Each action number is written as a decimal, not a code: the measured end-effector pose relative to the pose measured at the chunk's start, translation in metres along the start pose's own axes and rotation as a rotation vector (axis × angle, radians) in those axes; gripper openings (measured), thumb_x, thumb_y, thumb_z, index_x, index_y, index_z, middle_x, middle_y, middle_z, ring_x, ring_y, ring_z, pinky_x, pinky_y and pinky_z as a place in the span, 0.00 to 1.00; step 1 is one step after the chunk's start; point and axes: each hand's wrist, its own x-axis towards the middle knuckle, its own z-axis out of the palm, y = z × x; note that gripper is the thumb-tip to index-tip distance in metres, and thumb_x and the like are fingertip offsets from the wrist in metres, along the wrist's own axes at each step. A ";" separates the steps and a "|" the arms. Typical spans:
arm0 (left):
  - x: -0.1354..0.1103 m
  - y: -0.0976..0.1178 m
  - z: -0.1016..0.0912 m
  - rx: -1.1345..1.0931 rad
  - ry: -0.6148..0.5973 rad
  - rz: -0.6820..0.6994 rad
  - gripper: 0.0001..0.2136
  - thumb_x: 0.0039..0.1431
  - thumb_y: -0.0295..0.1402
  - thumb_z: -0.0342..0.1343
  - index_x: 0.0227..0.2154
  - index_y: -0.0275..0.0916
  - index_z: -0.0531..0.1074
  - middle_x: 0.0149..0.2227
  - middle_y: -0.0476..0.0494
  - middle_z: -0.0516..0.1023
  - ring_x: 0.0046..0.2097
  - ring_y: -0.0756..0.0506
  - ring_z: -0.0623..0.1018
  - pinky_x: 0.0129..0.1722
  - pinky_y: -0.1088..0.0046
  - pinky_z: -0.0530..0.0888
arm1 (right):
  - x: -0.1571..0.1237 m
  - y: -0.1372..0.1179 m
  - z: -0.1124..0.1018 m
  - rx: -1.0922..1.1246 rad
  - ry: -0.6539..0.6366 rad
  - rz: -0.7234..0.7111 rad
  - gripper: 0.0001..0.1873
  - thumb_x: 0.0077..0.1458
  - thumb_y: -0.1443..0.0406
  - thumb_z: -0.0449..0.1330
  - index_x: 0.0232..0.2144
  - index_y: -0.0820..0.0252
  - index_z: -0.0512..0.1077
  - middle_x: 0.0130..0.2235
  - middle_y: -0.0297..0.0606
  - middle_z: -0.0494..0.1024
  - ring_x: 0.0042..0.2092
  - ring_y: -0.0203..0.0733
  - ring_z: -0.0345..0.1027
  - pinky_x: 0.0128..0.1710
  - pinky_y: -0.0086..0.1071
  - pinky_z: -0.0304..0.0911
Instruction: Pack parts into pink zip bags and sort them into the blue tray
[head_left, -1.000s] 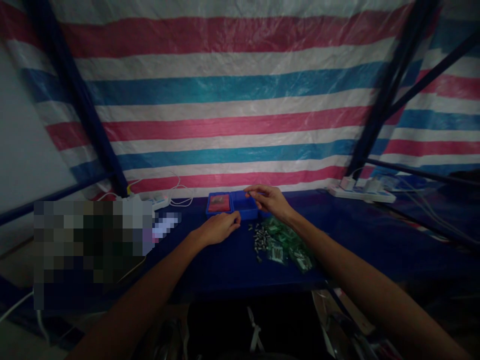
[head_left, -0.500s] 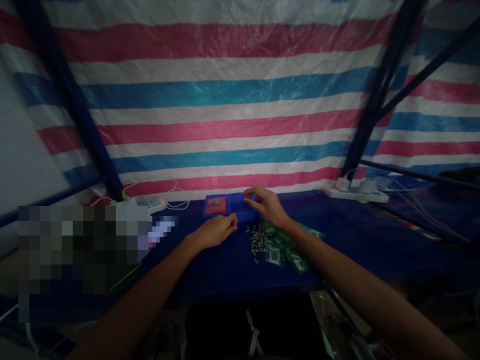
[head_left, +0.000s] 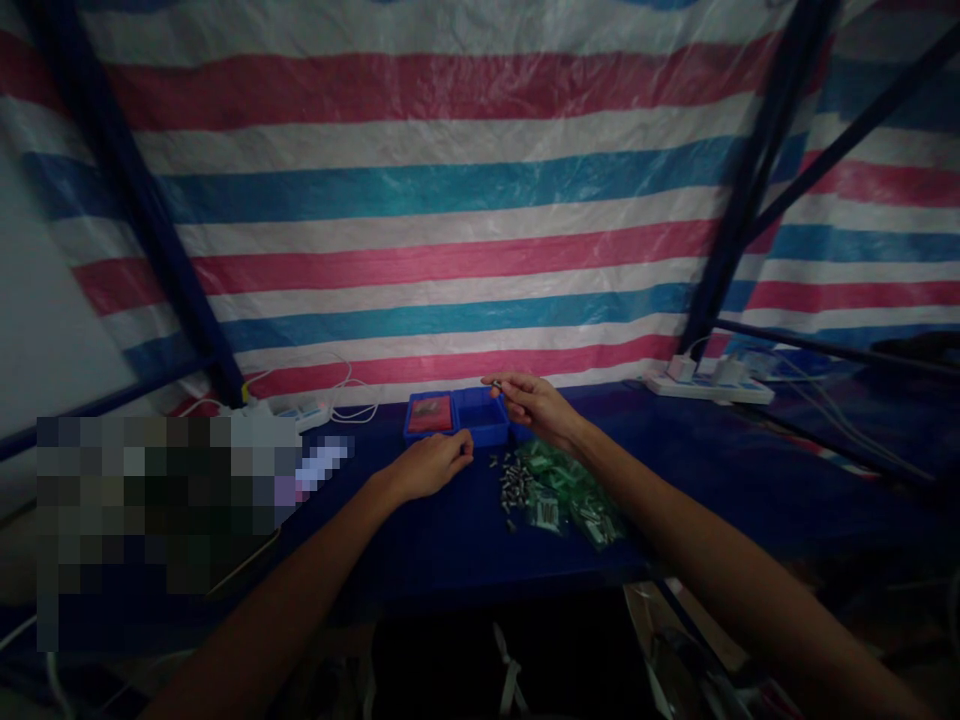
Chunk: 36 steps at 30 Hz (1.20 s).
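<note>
My right hand [head_left: 534,405] is raised over the right side of the blue two-part box, pinching a small shiny metal screw [head_left: 496,386] between thumb and fingers. My left hand [head_left: 433,464] lies just in front of the box with its fingers curled closed; whatever may be in them is hidden. The right compartment [head_left: 480,404] of the box shows its blue floor, while a red packet [head_left: 430,413] fills the left one. Between my forearms, loose metal screws [head_left: 515,485] are heaped on the dark blue table. Beside them lie green-tinted plastic bags [head_left: 551,465] with metal parts inside.
Power strips stand at the back right [head_left: 709,386] and back left [head_left: 307,412], with white cables around them. Dark blue metal posts [head_left: 161,240] frame a striped sheet [head_left: 450,190] behind the table [head_left: 442,540]. A pixelated patch covers the left side.
My right hand has turned and its fingers have straightened somewhat, bringing the small metal screw into sight. It has shifted slightly right. My left hand has stayed nearly still.
</note>
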 end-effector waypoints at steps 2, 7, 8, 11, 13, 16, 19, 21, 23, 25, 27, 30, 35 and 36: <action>0.000 0.001 -0.001 -0.001 0.002 -0.002 0.06 0.74 0.36 0.50 0.46 0.42 0.69 0.36 0.47 0.78 0.36 0.45 0.77 0.36 0.71 0.65 | 0.001 0.001 0.000 0.034 -0.021 0.002 0.16 0.60 0.52 0.67 0.44 0.56 0.79 0.39 0.38 0.78 0.24 0.29 0.51 0.19 0.26 0.46; -0.001 0.002 -0.002 0.000 0.014 -0.001 0.05 0.73 0.36 0.50 0.45 0.42 0.69 0.37 0.47 0.78 0.37 0.45 0.77 0.35 0.71 0.64 | 0.002 0.004 0.001 -0.002 0.011 -0.012 0.17 0.61 0.50 0.67 0.41 0.56 0.78 0.38 0.39 0.80 0.25 0.31 0.59 0.19 0.26 0.54; -0.001 0.001 -0.001 -0.001 0.014 0.002 0.06 0.74 0.36 0.50 0.45 0.42 0.69 0.37 0.47 0.78 0.37 0.45 0.77 0.35 0.71 0.64 | 0.002 0.005 0.002 -0.025 0.023 -0.015 0.16 0.60 0.51 0.67 0.42 0.56 0.78 0.41 0.41 0.81 0.26 0.32 0.62 0.20 0.26 0.57; -0.001 0.000 0.000 -0.003 0.009 0.006 0.06 0.74 0.36 0.50 0.46 0.43 0.69 0.37 0.47 0.78 0.37 0.45 0.77 0.35 0.71 0.64 | 0.003 0.007 0.001 -0.100 0.038 -0.051 0.16 0.60 0.54 0.68 0.46 0.54 0.78 0.45 0.44 0.82 0.30 0.36 0.68 0.24 0.29 0.65; -0.001 0.000 0.000 -0.006 0.010 -0.001 0.06 0.73 0.36 0.50 0.46 0.43 0.69 0.37 0.47 0.78 0.37 0.45 0.77 0.34 0.71 0.63 | 0.004 0.009 -0.001 -0.171 0.029 -0.095 0.15 0.60 0.54 0.68 0.46 0.53 0.78 0.42 0.42 0.82 0.30 0.37 0.69 0.24 0.31 0.67; 0.000 0.000 -0.001 -0.013 0.001 -0.014 0.05 0.73 0.36 0.51 0.45 0.43 0.69 0.36 0.48 0.77 0.37 0.45 0.76 0.33 0.71 0.62 | 0.005 0.013 -0.006 -0.350 0.033 -0.180 0.13 0.60 0.56 0.67 0.45 0.53 0.78 0.35 0.37 0.78 0.29 0.38 0.68 0.25 0.33 0.67; 0.000 -0.001 0.000 -0.015 0.003 -0.008 0.05 0.73 0.36 0.51 0.45 0.43 0.69 0.35 0.48 0.77 0.36 0.45 0.76 0.33 0.71 0.62 | 0.007 0.016 -0.010 -0.609 0.087 -0.346 0.09 0.61 0.59 0.67 0.43 0.54 0.79 0.36 0.38 0.78 0.35 0.42 0.71 0.33 0.36 0.68; 0.001 -0.001 0.000 -0.022 0.006 -0.007 0.05 0.73 0.36 0.50 0.45 0.42 0.69 0.35 0.48 0.77 0.37 0.45 0.76 0.34 0.71 0.62 | 0.007 0.016 -0.012 -0.744 0.100 -0.432 0.07 0.62 0.61 0.66 0.42 0.54 0.80 0.38 0.40 0.78 0.40 0.45 0.72 0.41 0.39 0.68; 0.001 -0.001 0.001 -0.026 0.003 -0.011 0.05 0.73 0.36 0.51 0.45 0.43 0.69 0.36 0.48 0.78 0.38 0.45 0.76 0.35 0.71 0.63 | 0.008 0.015 -0.013 -0.817 0.080 -0.458 0.07 0.64 0.62 0.65 0.43 0.53 0.81 0.38 0.41 0.79 0.42 0.47 0.72 0.45 0.41 0.66; 0.001 -0.001 0.001 -0.022 0.006 -0.005 0.05 0.73 0.35 0.51 0.45 0.43 0.69 0.37 0.48 0.78 0.38 0.45 0.76 0.35 0.71 0.63 | 0.008 0.013 -0.015 -0.828 0.062 -0.439 0.08 0.65 0.62 0.63 0.45 0.54 0.80 0.39 0.42 0.79 0.41 0.47 0.72 0.44 0.40 0.66; 0.001 -0.001 0.001 -0.022 0.015 0.010 0.05 0.73 0.36 0.51 0.45 0.43 0.69 0.36 0.49 0.78 0.37 0.46 0.76 0.35 0.71 0.62 | 0.007 0.012 -0.016 -0.795 0.061 -0.378 0.09 0.67 0.61 0.61 0.46 0.57 0.77 0.39 0.40 0.79 0.37 0.43 0.72 0.40 0.38 0.65; 0.001 -0.002 0.002 -0.031 0.025 0.028 0.04 0.73 0.36 0.51 0.44 0.43 0.69 0.35 0.50 0.78 0.36 0.46 0.76 0.35 0.71 0.62 | 0.005 0.010 -0.017 -0.776 0.060 -0.270 0.09 0.66 0.59 0.60 0.42 0.59 0.73 0.35 0.37 0.77 0.30 0.39 0.69 0.33 0.34 0.62; 0.001 -0.003 0.003 -0.021 0.031 0.030 0.04 0.73 0.36 0.52 0.45 0.43 0.69 0.36 0.49 0.78 0.37 0.46 0.76 0.35 0.71 0.62 | 0.005 0.006 -0.022 -0.933 -0.095 -0.213 0.09 0.65 0.60 0.60 0.36 0.59 0.72 0.30 0.36 0.76 0.29 0.39 0.67 0.32 0.32 0.58; 0.001 -0.003 0.003 -0.020 0.030 0.028 0.05 0.73 0.36 0.52 0.45 0.43 0.69 0.36 0.49 0.78 0.37 0.47 0.76 0.35 0.71 0.62 | 0.005 0.006 -0.023 -0.962 -0.129 -0.216 0.09 0.65 0.60 0.60 0.35 0.59 0.73 0.29 0.36 0.76 0.30 0.39 0.68 0.32 0.32 0.57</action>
